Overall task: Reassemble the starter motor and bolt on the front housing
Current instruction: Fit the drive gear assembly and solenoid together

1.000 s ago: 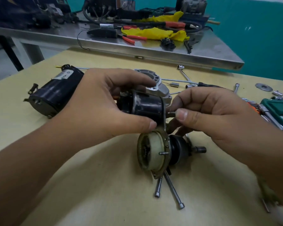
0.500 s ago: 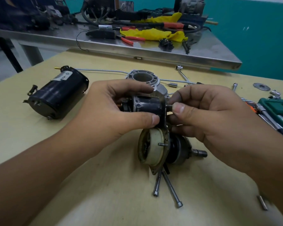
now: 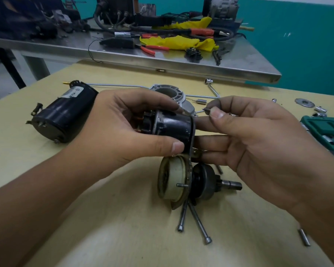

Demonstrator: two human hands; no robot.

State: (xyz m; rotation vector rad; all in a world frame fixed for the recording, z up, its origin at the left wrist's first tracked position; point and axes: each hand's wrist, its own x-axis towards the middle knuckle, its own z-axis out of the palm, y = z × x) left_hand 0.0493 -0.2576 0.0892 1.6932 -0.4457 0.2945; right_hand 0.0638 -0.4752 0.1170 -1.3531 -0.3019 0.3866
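Bearing a pale label whose writing is too blurred to read, the motor body (image 3: pixel 64 112) lies on its side on the yellow table (image 3: pixel 104 228), well left of the hands. The left hand (image 3: pixel 123 128) curls thumb and fingers round the black solenoid (image 3: pixel 172 128), long axis running left to right, above the gear plate assembly (image 3: pixel 174 182), whose shaft points right. The right hand (image 3: pixel 258 135) pinches a small screw (image 3: pixel 205 109) between thumb and forefinger, other fingers extended toward the solenoid. The front housing (image 3: pixel 170 93) sits behind; two long bolts (image 3: pixel 199 222) lie below.
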